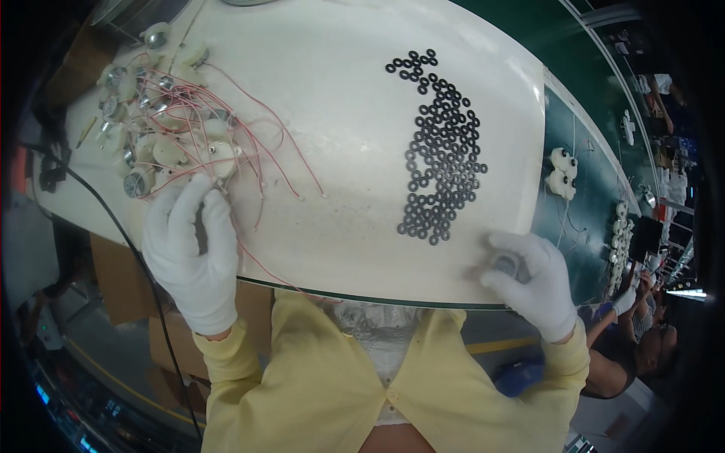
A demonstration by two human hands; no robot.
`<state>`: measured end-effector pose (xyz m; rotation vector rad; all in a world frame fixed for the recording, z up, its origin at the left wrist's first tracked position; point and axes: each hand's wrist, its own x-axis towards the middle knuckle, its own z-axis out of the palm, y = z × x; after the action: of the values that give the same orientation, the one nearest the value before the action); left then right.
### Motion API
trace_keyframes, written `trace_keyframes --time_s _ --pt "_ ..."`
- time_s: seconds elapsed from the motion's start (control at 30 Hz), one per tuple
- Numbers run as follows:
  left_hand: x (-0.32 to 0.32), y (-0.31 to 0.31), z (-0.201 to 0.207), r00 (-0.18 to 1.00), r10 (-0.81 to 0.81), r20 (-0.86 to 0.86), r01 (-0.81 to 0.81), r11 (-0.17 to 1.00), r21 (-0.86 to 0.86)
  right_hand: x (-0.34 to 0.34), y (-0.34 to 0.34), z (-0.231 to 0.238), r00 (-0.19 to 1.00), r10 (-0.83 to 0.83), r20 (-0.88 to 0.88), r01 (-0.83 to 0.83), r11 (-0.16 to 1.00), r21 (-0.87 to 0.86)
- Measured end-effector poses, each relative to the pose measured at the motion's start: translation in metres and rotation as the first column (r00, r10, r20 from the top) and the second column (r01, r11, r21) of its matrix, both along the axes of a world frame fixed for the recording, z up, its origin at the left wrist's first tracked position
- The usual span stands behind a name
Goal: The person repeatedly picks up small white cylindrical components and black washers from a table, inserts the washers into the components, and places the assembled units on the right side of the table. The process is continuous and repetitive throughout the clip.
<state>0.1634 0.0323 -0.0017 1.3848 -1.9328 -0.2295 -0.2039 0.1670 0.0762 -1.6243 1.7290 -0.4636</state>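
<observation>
Holding left hand (189,272) at the near edge of the motors (168,151); cannot tell whether gripping one. With right hand (542,283) closed around a grey part (507,264), right of the rings (447,128) on the tabletop (340,136).

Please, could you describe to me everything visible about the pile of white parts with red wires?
The pile of white parts is a loose heap on the left of the white table. The parts look like plastic, rounded, several with silvery, metal-looking round pieces. They overlap at mixed angles. Thin red wires tangle over them, some trailing right across the tabletop. The gloved left hand has its fingertips at the near edge; whether they grip anything is unclear.
</observation>
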Motion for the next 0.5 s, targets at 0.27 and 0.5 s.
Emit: trace_keyframes --time_s 0.27,0.5 --pt "-0.019 0.001 0.008 0.971 -0.210 0.114 0.221 0.971 -0.096 -0.026 -0.011 -0.019 0.674 0.224 -0.704 -0.470 0.865 -0.175" --pt "-0.013 -0.007 0.008 0.923 -0.300 0.240 0.317 0.948 -0.031 -0.005 -0.027 -0.016 0.794 0.239 -0.559 -0.453 0.846 -0.281"
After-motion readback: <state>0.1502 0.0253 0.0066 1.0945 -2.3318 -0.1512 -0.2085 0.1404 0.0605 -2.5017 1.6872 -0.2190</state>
